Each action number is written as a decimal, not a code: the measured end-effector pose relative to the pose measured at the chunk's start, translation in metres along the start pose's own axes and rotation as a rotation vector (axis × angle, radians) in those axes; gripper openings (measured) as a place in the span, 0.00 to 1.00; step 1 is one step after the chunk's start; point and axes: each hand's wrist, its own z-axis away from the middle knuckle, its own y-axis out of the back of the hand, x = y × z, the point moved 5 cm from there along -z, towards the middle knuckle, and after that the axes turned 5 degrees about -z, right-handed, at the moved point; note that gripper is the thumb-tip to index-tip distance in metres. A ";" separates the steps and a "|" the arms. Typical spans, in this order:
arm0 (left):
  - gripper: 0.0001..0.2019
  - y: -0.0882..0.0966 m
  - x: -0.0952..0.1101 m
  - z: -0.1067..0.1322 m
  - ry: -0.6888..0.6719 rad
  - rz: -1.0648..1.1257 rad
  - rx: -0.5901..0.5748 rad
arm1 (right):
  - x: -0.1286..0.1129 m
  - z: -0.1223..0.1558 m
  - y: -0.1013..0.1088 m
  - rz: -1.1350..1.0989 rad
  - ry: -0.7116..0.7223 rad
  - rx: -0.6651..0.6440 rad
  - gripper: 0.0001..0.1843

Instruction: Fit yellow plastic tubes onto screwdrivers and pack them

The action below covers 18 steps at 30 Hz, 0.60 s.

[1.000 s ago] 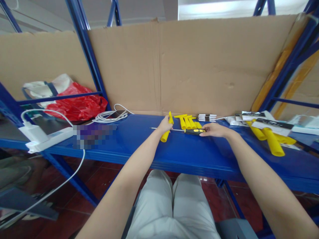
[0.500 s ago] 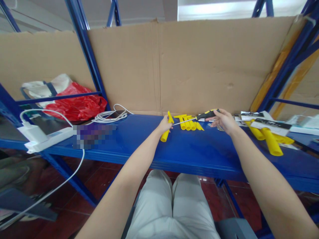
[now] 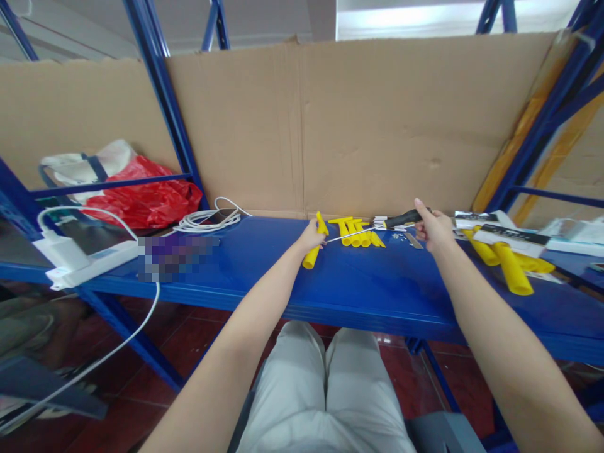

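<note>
My left hand (image 3: 310, 238) is closed round a yellow plastic piece (image 3: 314, 250) that rests tilted on the blue shelf (image 3: 264, 264). My right hand (image 3: 433, 229) grips the black-and-yellow handle of a screwdriver (image 3: 399, 219), held above the shelf. Its thin metal shaft points left and down, with the tip close to the yellow piece in my left hand. A row of several more yellow pieces (image 3: 357, 231) lies just behind the shaft.
A cardboard sheet (image 3: 330, 119) backs the shelf. More yellow pieces (image 3: 507, 264) and flat boxes (image 3: 512, 234) lie at the right. A coiled white cable (image 3: 207, 219), a red bag (image 3: 141, 198) and a white power strip (image 3: 80, 261) sit at the left. Small screws (image 3: 399, 236) lie near my right hand.
My right hand has lifted the screwdriver off the shelf and drawn it to the right, the shaft now slanting towards the yellow piece. My left hand has kept still.
</note>
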 end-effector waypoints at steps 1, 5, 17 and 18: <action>0.33 0.000 -0.001 0.000 0.000 0.003 -0.004 | 0.001 -0.002 0.000 -0.015 -0.005 -0.011 0.28; 0.33 -0.001 -0.003 -0.001 0.002 0.019 -0.022 | 0.009 -0.010 -0.002 -0.082 -0.076 -0.072 0.27; 0.36 -0.002 0.000 0.001 -0.016 -0.020 -0.030 | 0.010 0.001 -0.011 0.027 -0.269 -0.326 0.29; 0.36 -0.001 0.000 0.001 -0.017 -0.021 -0.032 | 0.010 -0.001 -0.010 0.026 -0.241 -0.317 0.30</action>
